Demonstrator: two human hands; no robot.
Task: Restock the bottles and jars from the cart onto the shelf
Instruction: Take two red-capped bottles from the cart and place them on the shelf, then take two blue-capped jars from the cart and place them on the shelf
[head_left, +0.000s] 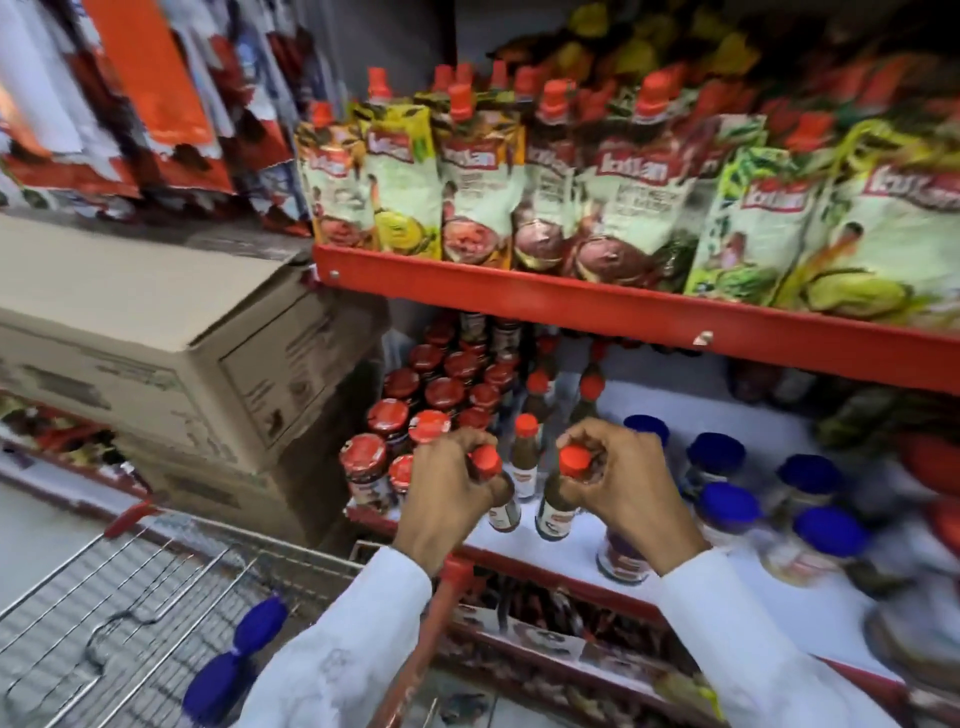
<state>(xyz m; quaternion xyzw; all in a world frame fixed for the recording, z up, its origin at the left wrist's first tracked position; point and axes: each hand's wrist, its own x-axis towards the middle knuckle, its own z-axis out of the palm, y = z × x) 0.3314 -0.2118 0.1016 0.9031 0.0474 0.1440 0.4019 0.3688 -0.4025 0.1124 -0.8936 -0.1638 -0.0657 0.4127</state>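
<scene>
My left hand (447, 493) grips a small dark sauce bottle with a red cap (503, 512) by its neck. My right hand (623, 483) holds a second red-capped sauce bottle (556, 512) the same way. Both bottles stand or hover at the front of the white shelf (576, 545), side by side. Behind them stand more red-capped bottles (525, 452). Red-lidded jars (431, 395) fill the shelf's left end, and blue-lidded jars (727, 512) stand to the right. The wire cart (130, 597) lies at lower left, with blue-capped containers (234, 654) in it.
A red shelf lip (623, 306) overhangs above, loaded with spouted sauce pouches (478, 176). Stacked cardboard boxes (182, 374) crowd the left side of the shelf. A lower shelf (545, 644) holds packets. The cart's red handle (431, 613) runs under my left sleeve.
</scene>
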